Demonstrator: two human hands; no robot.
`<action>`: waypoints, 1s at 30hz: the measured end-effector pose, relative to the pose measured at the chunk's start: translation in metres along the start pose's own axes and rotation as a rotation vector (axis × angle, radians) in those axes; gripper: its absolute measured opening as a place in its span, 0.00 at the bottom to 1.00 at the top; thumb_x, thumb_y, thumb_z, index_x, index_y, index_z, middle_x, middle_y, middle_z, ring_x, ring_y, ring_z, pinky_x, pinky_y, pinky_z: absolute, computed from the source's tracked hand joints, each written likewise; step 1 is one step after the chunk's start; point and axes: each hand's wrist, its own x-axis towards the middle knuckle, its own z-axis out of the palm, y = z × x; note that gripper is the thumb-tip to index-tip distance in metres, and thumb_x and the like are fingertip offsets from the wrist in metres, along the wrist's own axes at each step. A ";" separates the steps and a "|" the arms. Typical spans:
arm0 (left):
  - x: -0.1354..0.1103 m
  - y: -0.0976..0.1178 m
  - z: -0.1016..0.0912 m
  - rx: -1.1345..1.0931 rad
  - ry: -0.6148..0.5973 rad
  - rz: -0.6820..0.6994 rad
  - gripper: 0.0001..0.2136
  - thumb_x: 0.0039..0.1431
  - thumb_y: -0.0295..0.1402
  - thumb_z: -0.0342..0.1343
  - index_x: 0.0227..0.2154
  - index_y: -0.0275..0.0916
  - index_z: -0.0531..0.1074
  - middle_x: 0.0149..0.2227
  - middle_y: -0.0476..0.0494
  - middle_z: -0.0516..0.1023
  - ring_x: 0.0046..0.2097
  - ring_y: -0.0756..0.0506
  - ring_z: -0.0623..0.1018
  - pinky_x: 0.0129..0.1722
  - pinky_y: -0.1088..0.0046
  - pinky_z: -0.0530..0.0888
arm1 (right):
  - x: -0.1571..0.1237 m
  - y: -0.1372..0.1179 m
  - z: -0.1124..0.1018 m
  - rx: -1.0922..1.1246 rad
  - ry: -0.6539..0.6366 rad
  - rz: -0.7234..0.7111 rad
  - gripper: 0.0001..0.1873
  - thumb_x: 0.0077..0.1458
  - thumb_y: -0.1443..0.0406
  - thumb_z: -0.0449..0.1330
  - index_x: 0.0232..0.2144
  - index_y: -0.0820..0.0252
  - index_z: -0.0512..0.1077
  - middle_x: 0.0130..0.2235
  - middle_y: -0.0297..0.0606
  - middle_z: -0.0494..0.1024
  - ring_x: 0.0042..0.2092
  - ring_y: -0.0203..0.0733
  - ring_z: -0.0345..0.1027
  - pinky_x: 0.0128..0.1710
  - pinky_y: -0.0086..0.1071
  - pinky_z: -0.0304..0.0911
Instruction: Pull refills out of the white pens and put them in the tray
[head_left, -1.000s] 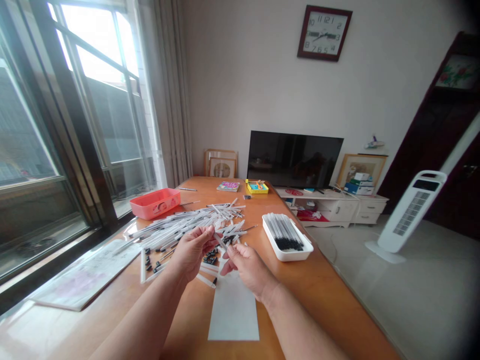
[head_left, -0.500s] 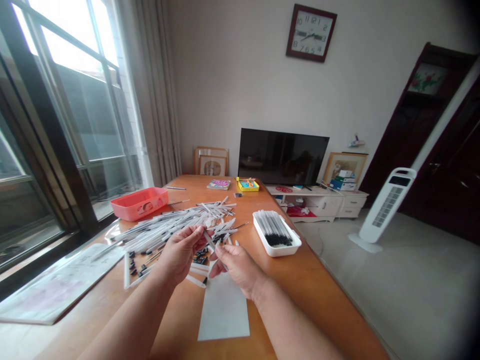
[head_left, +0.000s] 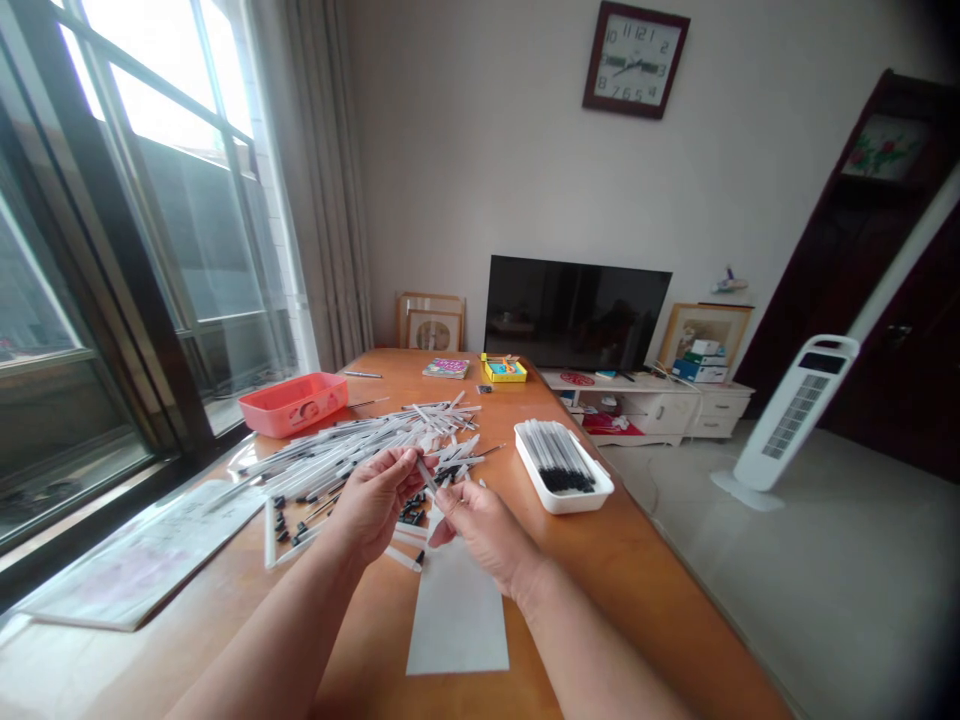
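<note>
As slim pen barrel (head_left: 426,476) lies just below frame centre in head view, long axis slants upper left to lower right. Left hand (head_left: 379,500) pinches upper end between fingers; right hand (head_left: 486,528) pinches lower end, so neither is nearer. White tray (head_left: 564,505), right of centre, sits nearer right hand. Wall clock (head_left: 636,62), upper right: 12 readable. Booklet (head_left: 447,369), near centre: lettering illegible.

Left hand (head_left: 381,503) and right hand (head_left: 486,528) pinch close together, forearms (head_left: 289,615) angled inward.
</note>
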 end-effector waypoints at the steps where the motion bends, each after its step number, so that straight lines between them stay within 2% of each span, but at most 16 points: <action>1: 0.000 -0.001 0.000 0.003 0.010 0.007 0.09 0.55 0.34 0.66 0.36 0.36 0.75 0.36 0.41 0.83 0.39 0.48 0.81 0.42 0.75 0.75 | 0.000 0.001 0.000 -0.028 0.037 -0.027 0.24 0.52 0.46 0.64 0.37 0.60 0.69 0.25 0.34 0.77 0.29 0.38 0.69 0.36 0.33 0.58; 4: 0.001 -0.002 -0.001 -0.005 0.010 -0.013 0.08 0.57 0.33 0.65 0.37 0.36 0.76 0.38 0.40 0.83 0.41 0.48 0.82 0.43 0.76 0.75 | 0.000 0.001 0.000 -0.056 0.080 -0.060 0.21 0.51 0.49 0.66 0.33 0.59 0.68 0.26 0.33 0.77 0.30 0.37 0.67 0.36 0.32 0.57; 9: 0.000 0.001 -0.005 -0.057 -0.069 -0.080 0.08 0.59 0.32 0.63 0.40 0.36 0.76 0.42 0.38 0.83 0.46 0.44 0.82 0.48 0.70 0.75 | -0.001 -0.005 -0.003 0.096 -0.059 0.040 0.23 0.56 0.47 0.60 0.32 0.62 0.71 0.21 0.34 0.74 0.27 0.35 0.63 0.36 0.33 0.57; 14: -0.001 0.003 -0.005 -0.088 -0.054 -0.100 0.12 0.61 0.35 0.61 0.45 0.37 0.75 0.40 0.38 0.84 0.43 0.44 0.82 0.47 0.67 0.76 | -0.002 -0.006 -0.004 0.108 -0.047 0.025 0.25 0.56 0.45 0.60 0.32 0.63 0.71 0.20 0.34 0.73 0.26 0.35 0.63 0.36 0.33 0.56; 16: -0.002 0.002 -0.003 -0.082 -0.028 -0.093 0.12 0.60 0.37 0.62 0.43 0.37 0.75 0.38 0.39 0.84 0.39 0.46 0.83 0.44 0.69 0.77 | -0.002 -0.006 -0.003 0.074 -0.038 0.006 0.25 0.56 0.45 0.59 0.32 0.63 0.71 0.20 0.34 0.73 0.26 0.35 0.63 0.36 0.33 0.56; 19: -0.002 0.001 -0.001 -0.044 0.019 -0.063 0.10 0.55 0.36 0.66 0.35 0.37 0.73 0.36 0.40 0.84 0.35 0.48 0.82 0.40 0.73 0.76 | -0.003 -0.004 -0.001 0.046 -0.032 -0.012 0.25 0.58 0.44 0.58 0.33 0.62 0.71 0.21 0.34 0.74 0.27 0.36 0.64 0.37 0.33 0.57; 23: -0.001 0.001 0.000 -0.001 0.089 -0.011 0.10 0.52 0.33 0.68 0.31 0.36 0.72 0.34 0.41 0.83 0.35 0.49 0.81 0.39 0.74 0.76 | -0.002 -0.001 0.000 -0.042 0.033 -0.080 0.20 0.54 0.49 0.64 0.35 0.59 0.69 0.26 0.33 0.77 0.31 0.38 0.67 0.38 0.33 0.58; 27: -0.001 0.002 -0.001 -0.009 0.058 -0.017 0.10 0.53 0.33 0.68 0.32 0.36 0.72 0.34 0.41 0.83 0.36 0.48 0.81 0.41 0.74 0.75 | -0.002 -0.001 -0.002 -0.096 0.064 -0.078 0.17 0.56 0.51 0.62 0.32 0.59 0.69 0.27 0.35 0.77 0.31 0.38 0.66 0.37 0.33 0.57; 30: -0.002 0.003 -0.001 -0.025 0.009 -0.029 0.10 0.53 0.33 0.68 0.33 0.36 0.73 0.36 0.41 0.83 0.38 0.47 0.82 0.43 0.73 0.75 | -0.003 -0.005 -0.004 -0.014 -0.013 -0.012 0.19 0.57 0.50 0.60 0.31 0.61 0.71 0.25 0.36 0.77 0.31 0.38 0.66 0.39 0.34 0.57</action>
